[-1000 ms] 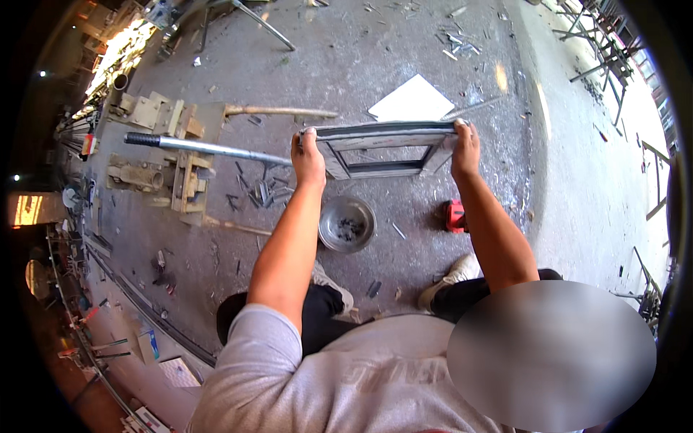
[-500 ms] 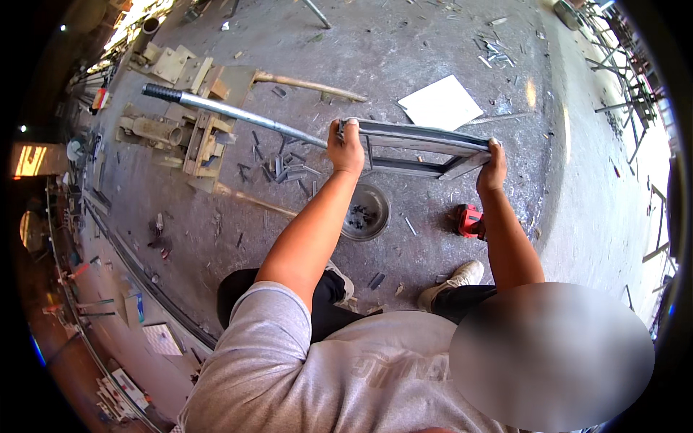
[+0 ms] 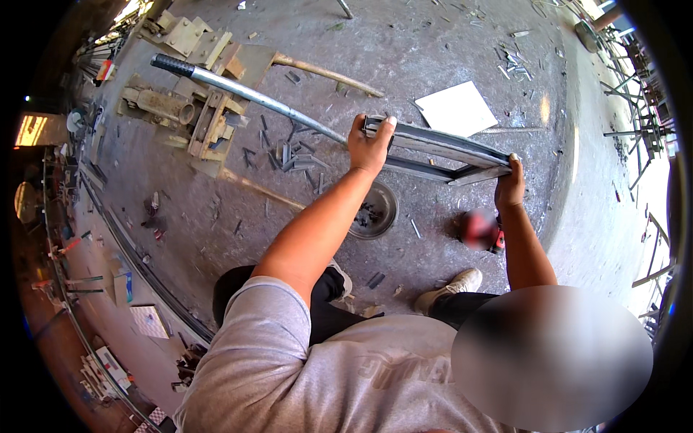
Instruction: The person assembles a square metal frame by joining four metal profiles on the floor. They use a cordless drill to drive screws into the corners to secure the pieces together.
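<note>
Just beyond the round dull-metal bowl (image 3: pixel 382 226), a grey rectangular metal frame w/ an open middle (image 3: pixel 451 144) is held up over the grey floor (image 3: pixel 433 254), both hands on it. Vs 1 s ago: frame was near level & square-on, opening showing wide; now it slants, R end nearer the body, opening seen only as a narrow slot. L hand (image 3: pixel 369 148) was off left of the bowl, now straight beyond it; forearm hides part of the bowl's left side, prev. all in view. R hand (image 3: pixel 511 186) has come back toward the body, well right of the bowl.

Pose: both arms out fwd. L hand wraps frame's L end, thumb on top edge; R hand closed on R end, thumb up at corner. Fingers mostly hidden.

Re bowl: red-and-black tool (image 3: pixel 480 229), part blurred, to its right; flat white sheet (image 3: pixel 456 108) beyond, to right; silver pipe w/ black grip (image 3: pixel 263 107) beyond-left; grey metal offcuts (image 3: pixel 289 155) left.
</note>
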### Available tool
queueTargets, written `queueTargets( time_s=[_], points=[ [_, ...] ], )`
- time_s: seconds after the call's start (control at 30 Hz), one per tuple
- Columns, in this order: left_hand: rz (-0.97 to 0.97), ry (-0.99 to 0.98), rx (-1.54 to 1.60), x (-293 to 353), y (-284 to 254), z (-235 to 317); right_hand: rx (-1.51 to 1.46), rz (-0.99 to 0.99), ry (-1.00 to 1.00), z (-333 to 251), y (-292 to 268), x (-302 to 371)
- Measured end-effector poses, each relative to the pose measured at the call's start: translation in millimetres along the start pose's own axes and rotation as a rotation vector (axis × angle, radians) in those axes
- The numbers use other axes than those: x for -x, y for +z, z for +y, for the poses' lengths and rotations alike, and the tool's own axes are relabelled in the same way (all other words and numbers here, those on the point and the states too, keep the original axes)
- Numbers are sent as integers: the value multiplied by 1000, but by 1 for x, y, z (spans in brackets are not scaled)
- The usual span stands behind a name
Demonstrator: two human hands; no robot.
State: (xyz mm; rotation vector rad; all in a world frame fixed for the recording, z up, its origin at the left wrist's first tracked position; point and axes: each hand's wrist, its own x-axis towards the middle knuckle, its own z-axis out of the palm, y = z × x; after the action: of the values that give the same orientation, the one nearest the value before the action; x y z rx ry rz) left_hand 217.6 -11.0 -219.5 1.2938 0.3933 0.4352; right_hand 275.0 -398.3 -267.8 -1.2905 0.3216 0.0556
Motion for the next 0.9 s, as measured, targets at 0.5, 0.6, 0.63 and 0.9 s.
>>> queueTargets(
  time_s=[0.5, 0.6, 0.63, 0.9],
  points=[
    [-85, -557, 226, -99, -56, 8, -162, -141, 290, -74, 10, -61],
    [-124, -509, 270, -92, -13, -17, -256, -216, 313, -36, 32, -75],
    [-171, -518, 302, -94, -17, -16, -245, -226, 323, -37, 37, -70],
    [-451, -800, 250, -62, -59, -33, -226, -339, 505, -42, 37, -9]
  ],
)
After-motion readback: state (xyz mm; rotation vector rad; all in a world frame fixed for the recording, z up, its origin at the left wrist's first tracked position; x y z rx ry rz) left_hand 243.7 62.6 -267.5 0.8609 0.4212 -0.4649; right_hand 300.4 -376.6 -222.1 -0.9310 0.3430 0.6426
